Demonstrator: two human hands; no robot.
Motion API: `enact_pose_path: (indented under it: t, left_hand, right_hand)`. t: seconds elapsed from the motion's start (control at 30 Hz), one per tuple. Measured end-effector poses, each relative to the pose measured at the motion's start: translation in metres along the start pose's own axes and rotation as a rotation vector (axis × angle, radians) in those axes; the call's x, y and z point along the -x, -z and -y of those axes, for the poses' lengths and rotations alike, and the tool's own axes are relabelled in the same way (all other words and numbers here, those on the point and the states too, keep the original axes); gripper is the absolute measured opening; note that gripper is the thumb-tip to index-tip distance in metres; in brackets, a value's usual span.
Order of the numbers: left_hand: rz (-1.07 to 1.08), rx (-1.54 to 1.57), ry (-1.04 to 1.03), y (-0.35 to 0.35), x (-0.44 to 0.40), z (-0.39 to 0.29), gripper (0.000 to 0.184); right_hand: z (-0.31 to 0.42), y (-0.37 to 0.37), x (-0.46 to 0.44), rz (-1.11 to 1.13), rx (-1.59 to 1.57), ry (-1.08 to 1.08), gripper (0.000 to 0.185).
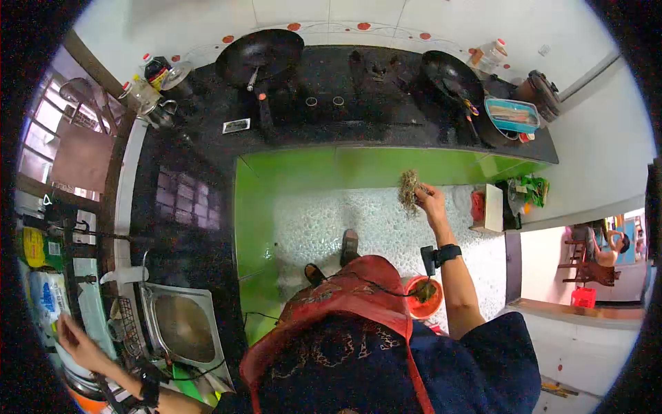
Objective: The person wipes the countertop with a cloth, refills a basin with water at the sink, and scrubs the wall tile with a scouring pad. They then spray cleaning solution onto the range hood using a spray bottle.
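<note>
My right hand (432, 201) is closed on a dry, brownish fibrous clump (408, 192), held out above the pebble-patterned floor. Its exact kind is unclear. Far to the left, my left hand (77, 343) has its fingers extended beside the rack by the window, holding nothing that I can make out. Just above those fingers is a blue-and-white packet (48, 295). The steel sink (185, 324) lies to the right of this hand. Below my right forearm stands a red bucket (423, 298) with something dark greenish inside.
Two black woks (261, 58) sit on the dark counter (331, 134) over green cabinets (289, 172). Bottles (157, 69) stand in the far left corner. A blue tray (512, 115) is at the right. Another person (610, 245) sits beyond the doorway.
</note>
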State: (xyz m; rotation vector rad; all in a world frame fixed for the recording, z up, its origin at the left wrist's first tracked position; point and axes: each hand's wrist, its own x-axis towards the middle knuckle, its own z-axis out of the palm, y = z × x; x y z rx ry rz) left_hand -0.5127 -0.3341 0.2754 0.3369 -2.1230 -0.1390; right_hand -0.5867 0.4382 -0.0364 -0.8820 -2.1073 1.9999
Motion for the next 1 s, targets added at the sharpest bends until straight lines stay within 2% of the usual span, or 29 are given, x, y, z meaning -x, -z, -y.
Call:
enact_pose_path:
  t: [0.03,0.07,0.1,0.13,0.17,0.2,0.27,0.3,0.37,0.4,0.47,0.5,0.53,0.57,0.63,0.67,0.7,0.77,0.8,0.83,0.87,0.9,0.93,0.97,1.0]
  left_hand:
    - [0.083,0.154,0.032,-0.021,0.009,-0.026,0.025]
    - [0.252,0.342,0.017,-0.048,0.018,-0.035,0.017]
    - [0.398,0.301,0.109,-0.068,0.032,-0.086,0.013]
    - [0.561,0.557,0.264,-0.094,0.050,-0.123,0.012]
    - [0.674,0.469,0.178,-0.111,0.058,-0.164,0.011]
    - [0.802,0.699,0.262,-0.148,0.081,-0.175,0.011]
    - [1.055,0.773,0.319,-0.186,0.109,-0.243,0.011]
    - [1.193,0.875,0.397,-0.202,0.126,-0.270,0.011]
    - [1.349,0.707,-0.033,-0.262,0.168,-0.289,0.024]
    - [1.503,0.677,-0.006,-0.270,0.170,-0.322,0.030]
    - [1.580,0.947,0.148,-0.306,0.196,-0.357,0.032]
    - [1.581,0.937,0.157,-0.317,0.196,-0.377,0.032]
    - [1.617,0.838,0.101,-0.329,0.195,-0.396,0.033]
    - [1.656,0.739,0.049,-0.338,0.198,-0.412,0.034]
    - [1.625,0.793,0.085,-0.356,0.209,-0.433,0.035]
    - [1.588,0.856,0.110,-0.365,0.213,-0.441,0.035]
    - [1.601,0.845,0.116,-0.372,0.213,-0.449,0.035]
    - [1.677,0.829,0.294,-0.376,0.216,-0.459,0.034]
    - [1.692,0.822,0.298,-0.378,0.218,-0.463,0.034]
    - [1.701,0.789,0.337,-0.381,0.220,-0.468,0.033]
    - [1.707,0.754,0.372,-0.386,0.222,-0.471,0.032]
    - [1.712,0.746,0.368,-0.395,0.224,-0.469,0.032]
    - [1.668,0.776,0.256,-0.402,0.235,-0.460,0.032]
    - [1.623,0.813,0.142,-0.410,0.243,-0.455,0.032]
    - [1.635,0.817,0.136,-0.416,0.250,-0.451,0.032]
  right_hand:
    - [-0.002,0.005,-0.003,-0.016,0.029,0.003,0.033]
    - [-0.007,0.010,-0.010,-0.015,-0.035,0.055,0.032]
    - [-0.002,0.009,-0.015,-0.009,-0.032,0.048,0.032]
    - [0.011,0.006,-0.023,-0.017,-0.045,0.050,0.031]
    - [0.022,0.002,-0.038,-0.023,-0.056,0.054,0.030]
    - [0.029,0.000,-0.061,-0.028,0.101,0.127,0.029]
    - [0.041,-0.008,-0.119,0.052,0.070,0.337,0.030]
    - [0.044,-0.007,-0.156,-0.016,0.175,0.417,0.030]
    - [0.055,-0.016,-0.208,-0.076,0.273,0.484,0.031]
    - [0.078,-0.021,-0.218,-0.152,0.422,0.496,0.031]
    - [0.090,-0.025,-0.257,-0.260,0.636,0.506,0.031]
    - [0.090,-0.024,-0.284,-0.293,0.698,0.511,0.031]
    - [0.087,-0.023,-0.309,-0.256,0.726,0.368,0.033]
    - [0.077,-0.028,-0.327,-0.243,0.730,0.357,0.033]
    - [0.050,-0.045,-0.359,-0.423,1.072,0.305,0.032]
    - [0.035,-0.049,-0.364,-0.358,1.202,0.806,0.029]
    - [0.030,-0.074,-0.361,-0.323,1.352,0.824,0.028]
    - [0.026,-0.140,-0.345,-0.177,1.149,0.780,0.024]
    - [0.032,-0.169,-0.327,-0.189,1.121,1.006,0.022]
    - [-0.003,-0.206,-0.348,-0.139,1.147,1.090,0.024]
    - [-0.006,-0.232,-0.340,-0.135,0.931,0.960,0.027]
    - [-0.007,-0.237,-0.333,-0.038,0.834,0.832,0.032]
    - [-0.009,-0.242,-0.327,0.037,0.738,0.700,0.037]
    - [-0.004,-0.225,-0.330,0.195,0.758,0.568,0.044]
    - [0.001,-0.220,-0.326,0.186,0.763,0.558,0.044]
